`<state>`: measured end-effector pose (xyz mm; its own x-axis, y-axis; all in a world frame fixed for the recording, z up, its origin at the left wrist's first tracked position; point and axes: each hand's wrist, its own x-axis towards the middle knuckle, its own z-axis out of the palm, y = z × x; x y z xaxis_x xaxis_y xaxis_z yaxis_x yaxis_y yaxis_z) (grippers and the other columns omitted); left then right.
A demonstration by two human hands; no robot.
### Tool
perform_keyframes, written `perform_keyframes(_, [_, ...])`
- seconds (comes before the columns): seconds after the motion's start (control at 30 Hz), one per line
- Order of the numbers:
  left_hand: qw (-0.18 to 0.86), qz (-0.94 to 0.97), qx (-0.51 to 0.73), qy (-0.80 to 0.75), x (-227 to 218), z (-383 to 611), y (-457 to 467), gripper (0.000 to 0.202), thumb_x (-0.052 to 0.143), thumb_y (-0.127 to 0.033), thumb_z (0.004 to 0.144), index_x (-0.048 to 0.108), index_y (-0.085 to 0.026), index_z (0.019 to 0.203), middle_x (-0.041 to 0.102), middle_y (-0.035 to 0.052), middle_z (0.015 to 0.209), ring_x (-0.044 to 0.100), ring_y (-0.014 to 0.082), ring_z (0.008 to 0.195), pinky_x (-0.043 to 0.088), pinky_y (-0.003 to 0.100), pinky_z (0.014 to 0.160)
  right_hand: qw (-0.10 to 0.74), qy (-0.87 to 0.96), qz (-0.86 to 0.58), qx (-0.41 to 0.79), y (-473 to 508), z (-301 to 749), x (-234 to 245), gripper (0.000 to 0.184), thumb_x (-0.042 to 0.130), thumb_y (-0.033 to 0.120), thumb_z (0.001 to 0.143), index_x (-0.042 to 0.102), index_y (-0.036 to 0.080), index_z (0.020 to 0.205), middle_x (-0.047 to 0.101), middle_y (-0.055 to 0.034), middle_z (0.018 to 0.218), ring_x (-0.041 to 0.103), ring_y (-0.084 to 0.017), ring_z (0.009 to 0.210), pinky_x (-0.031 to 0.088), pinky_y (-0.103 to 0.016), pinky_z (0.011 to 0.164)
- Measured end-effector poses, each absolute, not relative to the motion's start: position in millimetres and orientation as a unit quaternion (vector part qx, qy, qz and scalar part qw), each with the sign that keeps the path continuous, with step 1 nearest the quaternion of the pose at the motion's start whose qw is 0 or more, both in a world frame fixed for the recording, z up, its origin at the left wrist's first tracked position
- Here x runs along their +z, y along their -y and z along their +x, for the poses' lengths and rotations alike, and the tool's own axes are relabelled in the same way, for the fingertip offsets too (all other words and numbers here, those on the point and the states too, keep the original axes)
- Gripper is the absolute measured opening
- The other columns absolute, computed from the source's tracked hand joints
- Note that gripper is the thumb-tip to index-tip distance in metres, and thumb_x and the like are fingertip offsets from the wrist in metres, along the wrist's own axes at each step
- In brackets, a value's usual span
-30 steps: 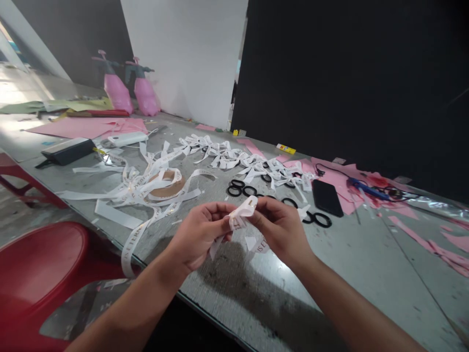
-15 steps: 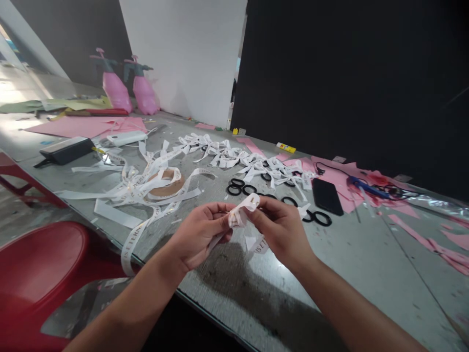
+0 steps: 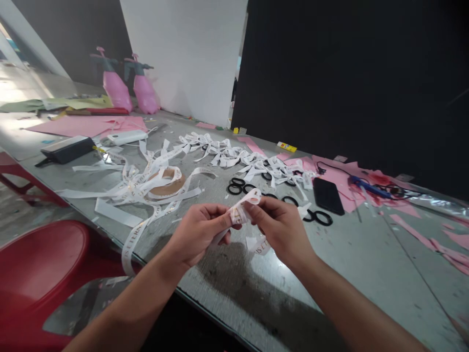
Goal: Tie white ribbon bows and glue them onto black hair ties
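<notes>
White lettered ribbon (image 3: pixel 239 215), looped and pinched above a grey table (image 3: pixel 366 259)

I see the ribbon held up off the surface, close to its near edge. The left hand (image 3: pixel 200 232) grips the gathered folds between thumb and fingers; the right hand (image 3: pixel 282 227) pinches the loop beside them. Just beyond, round black rings (image 3: pixel 324 224) lie on the surface, a flat black phone (image 3: pixel 329 195) to their right. White ribbon bows (image 3: pixel 227 156) form a band towards the far edge. To the left, loose white ribbon (image 3: pixel 137 189) lies over a brown cardboard spool (image 3: pixel 166 190), one length drooping off the near edge beside a red plastic stool (image 3: pixel 40 264). Two pink plastic spray bottles (image 3: pixel 145 94) stand near the far edge.
</notes>
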<state>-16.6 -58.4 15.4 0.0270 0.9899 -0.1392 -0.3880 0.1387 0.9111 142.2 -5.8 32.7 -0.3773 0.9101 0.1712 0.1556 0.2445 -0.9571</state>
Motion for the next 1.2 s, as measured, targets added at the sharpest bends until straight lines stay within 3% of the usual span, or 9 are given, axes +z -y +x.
perform_keyframes(0.17, [0.634,0.357,0.543,-0.418,17.3,-20.6,58.8,0.026,0.078,-0.034,0.072,0.068,-0.011,0.075,0.066,0.0017,0.066,0.054,0.005,0.044,0.038,0.015,0.043,0.396,0.684,-0.386,0.476,5.4,143.0,30.3,0.029,0.063,0.044,0.083,0.066,0.017,0.074,0.047,0.0024,0.058,0.034,-0.009,0.052,0.025,-0.024,0.046])
perform_keyframes(0.4, [0.614,0.423,0.505,-0.434,19.5,-26.3,57.4,0.026,0.079,-0.033,0.071,0.067,-0.01,0.073,0.064,0.0018,0.06,0.054,0.0062,0.044,0.037,0.015,0.041,0.375,0.692,-0.351,0.507,4.9,142.7,29.4,0.033,0.06,0.046,0.086,0.065,0.017,0.07,0.041,0.0043,0.054,0.027,-0.008,0.048,0.022,-0.024,0.044])
perform_keyframes(0.63, [0.674,0.334,0.543,-0.373,14.7,-24.7,57.7,0.026,0.075,-0.033,0.075,0.06,-0.013,0.075,0.063,0.0008,0.061,0.054,0.0061,0.044,0.036,0.014,0.04,0.369,0.674,-0.322,0.553,3.8,141.8,24.7,0.029,0.063,0.045,0.084,0.071,0.018,0.089,0.05,0.0022,0.061,0.033,-0.007,0.048,0.025,-0.023,0.043])
perform_keyframes(0.9, [0.754,0.28,0.508,-0.309,19.3,-22.9,62.4,0.017,0.07,-0.027,0.082,0.06,-0.014,0.084,0.052,-0.0062,0.053,0.029,-0.0011,0.033,0.027,0.014,0.038,0.396,0.678,-0.352,0.51,3.7,140.2,23.8,0.03,0.064,0.046,0.082,0.073,0.017,0.086,0.049,0.0023,0.057,0.035,-0.009,0.05,0.025,-0.023,0.043])
perform_keyframes(1.03, [0.75,0.311,0.483,-0.329,18.2,-24.7,64.1,0.023,0.072,-0.032,0.08,0.06,-0.013,0.081,0.047,-0.0072,0.05,0.024,-0.002,0.034,0.022,0.013,0.038,0.452,0.658,-0.397,0.454,0.5,144.5,27.0,0.031,0.064,0.046,0.082,0.074,0.017,0.09,0.045,0.0038,0.054,0.033,-0.009,0.048,0.024,-0.024,0.043])
perform_keyframes(1.2, [0.687,0.367,0.463,-0.424,13.9,-34.3,65.7,0.032,0.077,-0.039,0.074,0.06,-0.011,0.076,0.043,-0.0067,0.048,0.033,0.0015,0.038,0.022,0.014,0.038,0.609,0.574,-0.429,0.34,-11.9,156.7,33.9,0.025,0.062,0.044,0.086,0.071,0.021,0.094,0.049,0.0026,0.061,0.039,-0.009,0.051,0.031,-0.024,0.046])
